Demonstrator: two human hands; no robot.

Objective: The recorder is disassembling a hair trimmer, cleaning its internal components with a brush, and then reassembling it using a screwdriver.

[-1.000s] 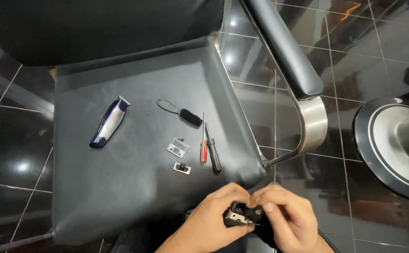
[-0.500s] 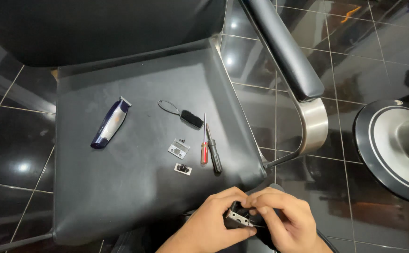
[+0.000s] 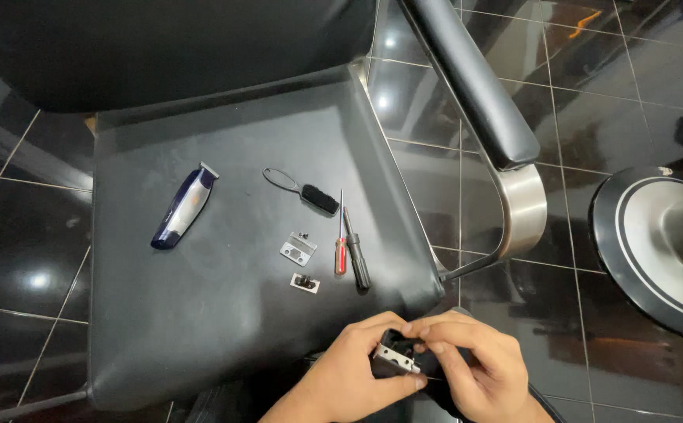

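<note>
Since a second ago little is changing; your left hand (image 3: 349, 376) and right hand (image 3: 467, 368) are staying pinched together on the small metal blade piece (image 3: 395, 356), just past the near edge of the chair seat (image 3: 200, 313); farther off the clipper (image 3: 184, 205), brush (image 3: 310, 193), two screwdrivers (image 3: 349, 247) and two small plates (image 3: 301, 262) are lying unmoved; nothing is blocking your hands.

Black chair (image 3: 224, 329), glossy tiled floor (image 3: 592, 86)

Sharp, dim overhead light; glare spots on glossy floor tiles (image 3: 40, 280).
</note>
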